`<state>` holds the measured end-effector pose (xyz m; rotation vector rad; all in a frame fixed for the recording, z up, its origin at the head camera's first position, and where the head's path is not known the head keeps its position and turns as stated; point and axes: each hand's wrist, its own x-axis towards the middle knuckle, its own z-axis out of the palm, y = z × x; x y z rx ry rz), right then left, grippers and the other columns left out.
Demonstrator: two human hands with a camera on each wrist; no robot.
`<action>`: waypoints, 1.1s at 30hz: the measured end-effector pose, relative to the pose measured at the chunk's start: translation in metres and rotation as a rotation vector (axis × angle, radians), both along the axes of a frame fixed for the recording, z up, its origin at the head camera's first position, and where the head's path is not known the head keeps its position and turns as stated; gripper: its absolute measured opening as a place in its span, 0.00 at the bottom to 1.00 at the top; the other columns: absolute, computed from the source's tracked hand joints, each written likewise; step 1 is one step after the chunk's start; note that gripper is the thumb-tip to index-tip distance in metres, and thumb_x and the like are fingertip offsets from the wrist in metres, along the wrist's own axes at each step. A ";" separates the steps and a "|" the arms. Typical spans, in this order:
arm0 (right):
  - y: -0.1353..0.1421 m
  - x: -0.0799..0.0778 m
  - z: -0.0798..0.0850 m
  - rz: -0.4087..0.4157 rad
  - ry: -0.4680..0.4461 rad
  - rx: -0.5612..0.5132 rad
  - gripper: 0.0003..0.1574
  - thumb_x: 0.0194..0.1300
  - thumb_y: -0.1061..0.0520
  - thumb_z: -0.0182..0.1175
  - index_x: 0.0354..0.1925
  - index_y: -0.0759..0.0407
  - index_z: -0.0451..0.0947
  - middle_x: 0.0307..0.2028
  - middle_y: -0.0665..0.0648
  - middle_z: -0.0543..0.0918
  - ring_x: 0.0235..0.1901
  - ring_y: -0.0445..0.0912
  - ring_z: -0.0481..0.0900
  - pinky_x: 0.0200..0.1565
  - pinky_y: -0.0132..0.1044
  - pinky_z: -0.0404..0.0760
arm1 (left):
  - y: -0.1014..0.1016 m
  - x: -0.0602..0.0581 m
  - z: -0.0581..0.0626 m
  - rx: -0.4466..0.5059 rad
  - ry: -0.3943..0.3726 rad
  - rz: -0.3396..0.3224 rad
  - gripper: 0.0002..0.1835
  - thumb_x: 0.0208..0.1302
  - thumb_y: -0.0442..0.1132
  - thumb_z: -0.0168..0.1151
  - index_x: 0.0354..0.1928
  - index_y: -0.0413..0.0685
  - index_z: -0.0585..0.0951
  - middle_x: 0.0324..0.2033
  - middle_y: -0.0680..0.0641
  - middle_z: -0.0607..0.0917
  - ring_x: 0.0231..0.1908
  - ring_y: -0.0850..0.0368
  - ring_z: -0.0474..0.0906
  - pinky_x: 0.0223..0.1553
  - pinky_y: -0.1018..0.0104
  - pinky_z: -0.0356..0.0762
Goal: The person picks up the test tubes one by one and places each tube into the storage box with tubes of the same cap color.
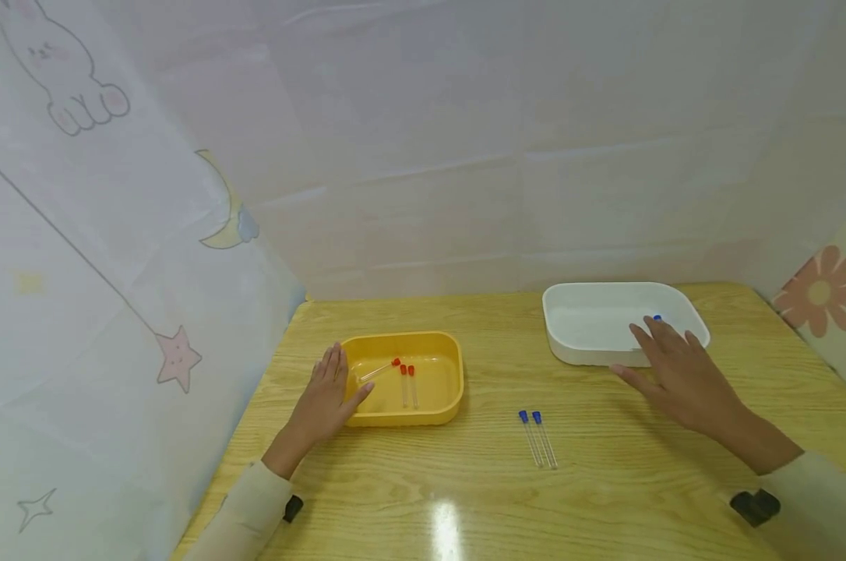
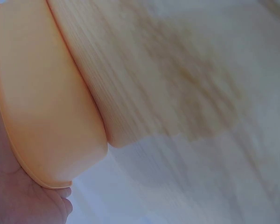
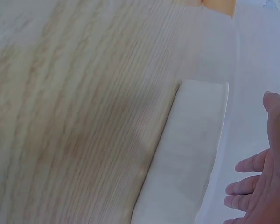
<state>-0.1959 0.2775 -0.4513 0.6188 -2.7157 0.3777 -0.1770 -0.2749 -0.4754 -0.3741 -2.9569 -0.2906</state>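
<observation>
My left hand (image 1: 321,401) rests with straight fingers on the left rim of a yellow tray (image 1: 453,382), its thumb over the near edge. Inside that tray lie three clear tubes with red caps (image 1: 411,371), one slanted apart from the other two. Over the near right part of a white tray (image 1: 577,349) my right hand (image 1: 682,382) is held with fingers spread and nothing in them. Just past its fingers a blue cap (image 1: 657,318) shows in the white tray; the rest of that piece is hidden behind the hand.
Two clear tubes with blue caps (image 1: 537,418) lie side by side on the wooden table (image 1: 493,506) between the trays. A pale printed cloth (image 1: 423,195) hangs behind the table and along its sides.
</observation>
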 end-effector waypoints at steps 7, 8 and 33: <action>0.006 -0.001 0.001 -0.004 0.008 0.019 0.52 0.64 0.38 0.57 0.68 0.74 0.54 0.66 0.78 0.55 0.66 0.68 0.52 0.65 0.63 0.40 | -0.001 -0.001 -0.002 -0.004 -0.016 0.004 0.48 0.68 0.68 0.35 0.72 0.32 0.44 0.72 0.39 0.36 0.72 0.43 0.34 0.68 0.46 0.39; 0.007 -0.002 0.001 -0.005 0.007 0.021 0.53 0.64 0.38 0.57 0.68 0.75 0.53 0.66 0.78 0.55 0.66 0.68 0.51 0.65 0.63 0.39 | -0.001 -0.001 -0.002 -0.006 -0.018 0.005 0.48 0.68 0.68 0.34 0.72 0.33 0.44 0.72 0.40 0.36 0.72 0.43 0.34 0.68 0.46 0.39; 0.037 -0.017 -0.002 -0.015 0.028 0.015 0.55 0.65 0.40 0.57 0.68 0.78 0.47 0.67 0.80 0.49 0.68 0.68 0.43 0.65 0.63 0.37 | -0.002 -0.002 -0.003 -0.002 -0.017 0.008 0.49 0.67 0.69 0.34 0.72 0.33 0.44 0.72 0.39 0.38 0.72 0.44 0.33 0.68 0.46 0.38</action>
